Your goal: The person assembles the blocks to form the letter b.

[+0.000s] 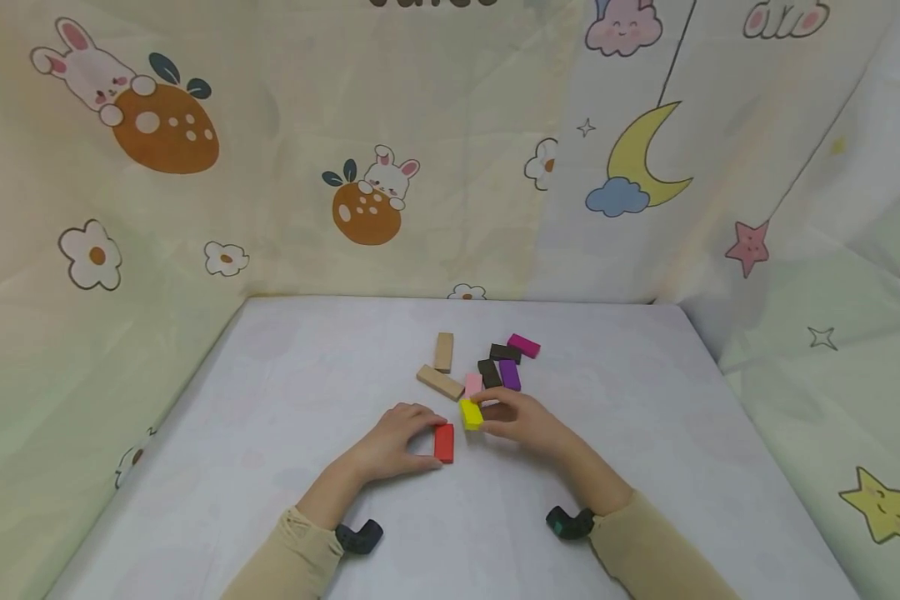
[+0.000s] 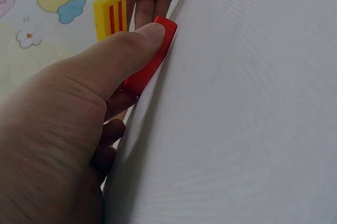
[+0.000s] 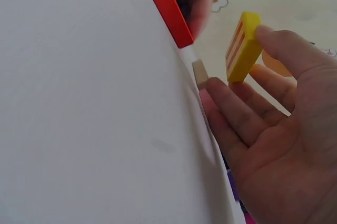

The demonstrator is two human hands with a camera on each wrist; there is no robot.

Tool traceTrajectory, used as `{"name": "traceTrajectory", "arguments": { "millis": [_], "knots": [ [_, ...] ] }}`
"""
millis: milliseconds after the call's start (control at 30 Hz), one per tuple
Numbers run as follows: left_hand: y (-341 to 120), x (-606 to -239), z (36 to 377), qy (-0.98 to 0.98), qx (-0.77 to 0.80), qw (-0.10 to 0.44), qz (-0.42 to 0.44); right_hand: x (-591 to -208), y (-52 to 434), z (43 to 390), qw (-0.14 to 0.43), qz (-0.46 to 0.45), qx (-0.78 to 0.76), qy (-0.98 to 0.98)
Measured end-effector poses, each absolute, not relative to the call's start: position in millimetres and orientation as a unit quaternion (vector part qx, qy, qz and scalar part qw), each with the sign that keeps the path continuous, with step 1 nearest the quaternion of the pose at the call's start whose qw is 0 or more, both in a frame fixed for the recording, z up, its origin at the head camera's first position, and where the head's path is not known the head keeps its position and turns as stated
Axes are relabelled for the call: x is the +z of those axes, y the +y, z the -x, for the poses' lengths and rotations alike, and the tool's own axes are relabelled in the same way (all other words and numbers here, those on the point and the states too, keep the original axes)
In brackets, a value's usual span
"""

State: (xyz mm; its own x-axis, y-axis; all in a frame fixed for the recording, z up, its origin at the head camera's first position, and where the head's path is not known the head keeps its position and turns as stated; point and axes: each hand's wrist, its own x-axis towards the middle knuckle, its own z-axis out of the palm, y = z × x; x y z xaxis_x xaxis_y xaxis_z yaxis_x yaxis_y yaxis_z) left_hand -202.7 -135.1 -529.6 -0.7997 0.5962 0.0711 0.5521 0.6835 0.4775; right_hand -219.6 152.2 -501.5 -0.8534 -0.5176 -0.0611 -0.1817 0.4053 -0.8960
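Note:
My left hand (image 1: 399, 443) pinches a red block (image 1: 444, 443) by its two ends, thumb at the near end and fingers at the far one. The red block lies on the white tabletop. Just to its right, my right hand (image 1: 521, 423) holds a yellow block (image 1: 471, 414) between thumb and fingers. In the left wrist view the yellow block (image 2: 109, 16) is raised off the table and shows red stripes on one face. From the right wrist, the red block (image 3: 171, 12) is seen at the left hand's fingertips, apart from the yellow block.
Beyond the hands lie a pink block (image 1: 473, 384), two plain wooden blocks (image 1: 440, 382), two dark blocks (image 1: 489, 373), a purple block (image 1: 509, 375) and a magenta block (image 1: 524, 346). Printed cloth walls (image 1: 450, 100) stand around the white table (image 1: 307, 358).

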Motion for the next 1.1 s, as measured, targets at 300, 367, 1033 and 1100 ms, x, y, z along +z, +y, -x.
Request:
{"name": "traceTrajectory", "arguments": {
  "millis": [300,367,1033,1100],
  "knots": [
    [-133.6,-531.7,205.7,0.914,0.246,0.046,-0.320,-510.2,130.9,239.7,0.191,0.228,-0.516,0.803],
    [-132.9,-532.7,205.9,0.914,0.248,0.048,-0.319,-511.2,127.4,245.2,0.182,0.229,-0.507,0.811],
    [-134.1,-529.9,204.8,0.912,0.264,0.046,-0.309,-513.7,125.7,248.8,0.082,0.243,-0.408,0.877],
    [-134.7,-530.0,204.7,0.912,0.267,0.046,-0.309,-515.4,125.4,246.8,0.075,0.242,-0.398,0.882]
  ]
}}
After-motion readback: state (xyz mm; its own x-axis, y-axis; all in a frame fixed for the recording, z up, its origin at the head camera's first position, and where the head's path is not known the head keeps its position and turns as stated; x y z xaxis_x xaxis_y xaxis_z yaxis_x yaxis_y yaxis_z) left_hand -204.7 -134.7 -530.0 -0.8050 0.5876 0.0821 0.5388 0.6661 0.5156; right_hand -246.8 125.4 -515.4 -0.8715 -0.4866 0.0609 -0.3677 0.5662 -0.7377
